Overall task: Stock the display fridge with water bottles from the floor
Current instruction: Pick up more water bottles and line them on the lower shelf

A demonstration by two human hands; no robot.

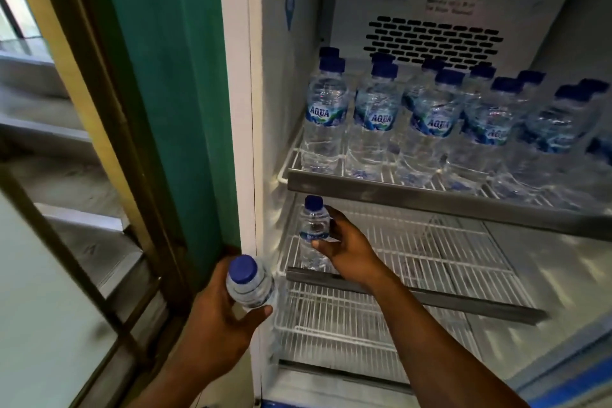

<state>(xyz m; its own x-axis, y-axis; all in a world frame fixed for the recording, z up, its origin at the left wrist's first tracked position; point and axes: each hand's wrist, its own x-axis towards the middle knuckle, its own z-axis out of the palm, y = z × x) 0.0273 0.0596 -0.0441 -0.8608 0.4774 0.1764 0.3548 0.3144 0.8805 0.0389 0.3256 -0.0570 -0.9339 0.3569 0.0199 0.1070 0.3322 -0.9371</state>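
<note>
The open display fridge (265,109) fills the right of the view. Its upper wire shelf (430,199) carries several blue-capped water bottles (376,119) in rows. My right hand (347,248) reaches inside and grips a small water bottle (314,225), upright at the front left corner of the middle wire shelf (447,252); its base is at the shelf, contact unclear. My left hand (218,318) holds a second water bottle (249,281) just outside the fridge's left edge, cap toward the camera.
A lower wire shelf (331,325) lies beneath. A teal wall post (165,93) and a brown-framed glass door (109,159) stand close on the left. The vent grille (433,40) is on the fridge's back wall.
</note>
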